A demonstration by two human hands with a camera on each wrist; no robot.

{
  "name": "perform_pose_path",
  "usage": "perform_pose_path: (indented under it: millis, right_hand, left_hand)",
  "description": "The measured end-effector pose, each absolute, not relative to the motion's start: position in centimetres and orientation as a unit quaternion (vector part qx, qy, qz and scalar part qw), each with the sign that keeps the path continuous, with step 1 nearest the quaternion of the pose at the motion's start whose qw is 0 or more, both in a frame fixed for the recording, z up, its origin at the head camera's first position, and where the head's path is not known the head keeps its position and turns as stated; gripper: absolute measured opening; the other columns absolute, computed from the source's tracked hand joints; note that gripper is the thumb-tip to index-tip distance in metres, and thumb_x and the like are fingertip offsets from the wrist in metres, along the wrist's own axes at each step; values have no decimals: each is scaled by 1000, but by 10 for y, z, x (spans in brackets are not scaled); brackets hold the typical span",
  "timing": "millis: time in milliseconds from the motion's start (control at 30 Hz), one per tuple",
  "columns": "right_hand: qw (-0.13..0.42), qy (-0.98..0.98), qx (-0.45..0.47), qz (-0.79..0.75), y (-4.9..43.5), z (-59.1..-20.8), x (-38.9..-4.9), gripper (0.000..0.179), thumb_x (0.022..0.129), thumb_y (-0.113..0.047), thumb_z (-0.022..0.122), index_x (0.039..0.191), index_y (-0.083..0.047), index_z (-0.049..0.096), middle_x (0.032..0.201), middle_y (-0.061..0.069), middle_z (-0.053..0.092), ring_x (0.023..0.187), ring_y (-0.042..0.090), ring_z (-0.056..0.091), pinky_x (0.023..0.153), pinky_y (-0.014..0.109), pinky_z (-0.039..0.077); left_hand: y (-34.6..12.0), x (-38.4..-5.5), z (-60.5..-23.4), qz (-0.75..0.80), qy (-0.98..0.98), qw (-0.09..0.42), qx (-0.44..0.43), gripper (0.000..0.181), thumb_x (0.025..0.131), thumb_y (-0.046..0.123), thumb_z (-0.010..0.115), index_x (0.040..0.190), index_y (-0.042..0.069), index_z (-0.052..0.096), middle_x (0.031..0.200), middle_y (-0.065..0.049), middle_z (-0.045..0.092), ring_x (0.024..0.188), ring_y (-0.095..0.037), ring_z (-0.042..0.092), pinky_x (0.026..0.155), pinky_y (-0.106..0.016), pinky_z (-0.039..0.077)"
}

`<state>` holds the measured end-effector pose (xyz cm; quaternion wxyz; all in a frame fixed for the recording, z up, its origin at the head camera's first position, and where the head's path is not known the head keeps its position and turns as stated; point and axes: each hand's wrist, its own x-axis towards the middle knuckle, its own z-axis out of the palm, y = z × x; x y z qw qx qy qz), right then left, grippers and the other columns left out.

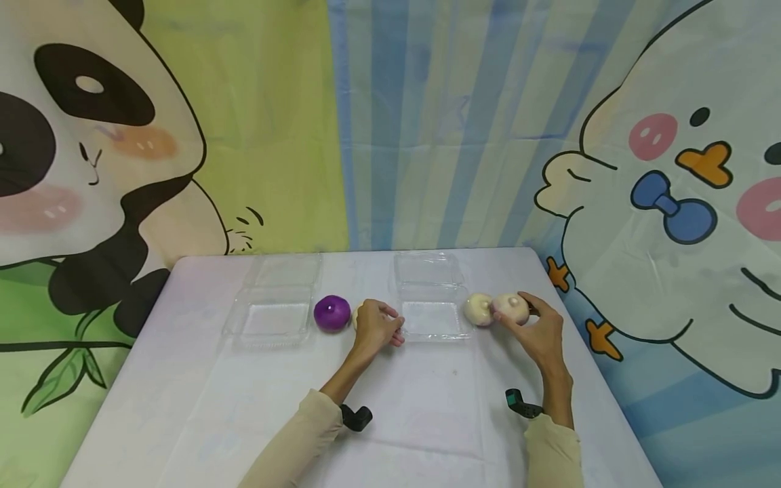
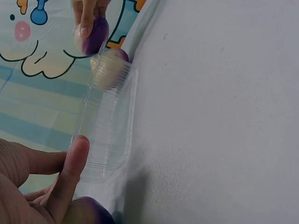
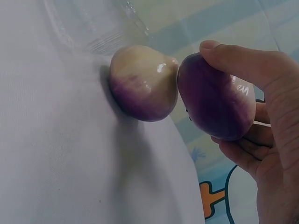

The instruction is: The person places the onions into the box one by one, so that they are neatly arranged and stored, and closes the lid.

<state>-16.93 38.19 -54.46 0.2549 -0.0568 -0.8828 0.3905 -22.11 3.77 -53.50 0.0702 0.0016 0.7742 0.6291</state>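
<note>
Two clear containers stand open on the white table (image 1: 256,413), lids folded back away from me. Of these, the left container (image 1: 277,320) sits apart from me to the left; the right container (image 1: 434,320) lies between my hands. All four bulbs I see are outside them. My right hand (image 1: 538,330) is the nearer one to the right container's right side, and its thumb and fingers are curled around the held bulb (image 3: 217,100), which lies rightward of that container. Between them, right by the container, sits the pale-and-purple bulb (image 3: 145,86); I cannot tell whether the two bulbs touch. The one I hold is roundish, so its long axis is hard to read. My left hand (image 1: 375,330) is loosely spread by the container's left edge, gripping nothing I can see; contact there is unclear. Just left of it are the half-hidden bulb (image 2: 91,212) and the deep purple bulb (image 1: 332,314).
</note>
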Motion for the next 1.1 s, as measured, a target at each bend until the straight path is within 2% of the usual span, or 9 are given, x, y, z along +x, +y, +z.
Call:
perform_pose_path:
  millis: [233,467,700,933,1100]
  right_hand:
    - [259,-880,-39,395,377,-540,-170,67,81,-18,97,138,4,70,131,27,75,109,37,69,96,39,53]
    - [253,-876,-33,409,371,-537,-172,69,79,-19,98,138,3,71,132,25,76,111,28,68,98,24,49]
    - [240,-869,-31,431,361,-533,-175,69,80,-20,99,139,1,71,134,20,76,113,22,66,103,35,49]
    - [231,-864,-22,446,352,-534,-179,68,81,-23,98,140,-2,71,135,20,75,115,29,67,106,54,52]
    - [230,-862,-15,450,347,-534,-181,69,81,-21,99,141,-2,70,136,21,75,117,33,68,107,52,52]
  left_hand:
    - [37,-220,-538,634,770,67,10,10,92,-9,78,100,-12,71,67,-22,76,45,-18,71,45,-36,65]
    - [37,-220,-538,633,770,72,5,10,93,-8,78,100,-11,71,66,-20,75,44,-17,70,45,-36,65]
    - [37,-221,-537,630,773,73,3,9,93,-7,78,99,-10,72,66,-19,75,44,-16,70,46,-35,65]
    - [36,-220,-539,634,770,72,11,9,93,-7,77,100,-11,71,66,-20,75,45,-17,71,46,-35,65]
    - [37,-221,-538,630,773,71,11,10,94,-6,77,100,-10,71,67,-20,76,45,-17,71,46,-35,65]
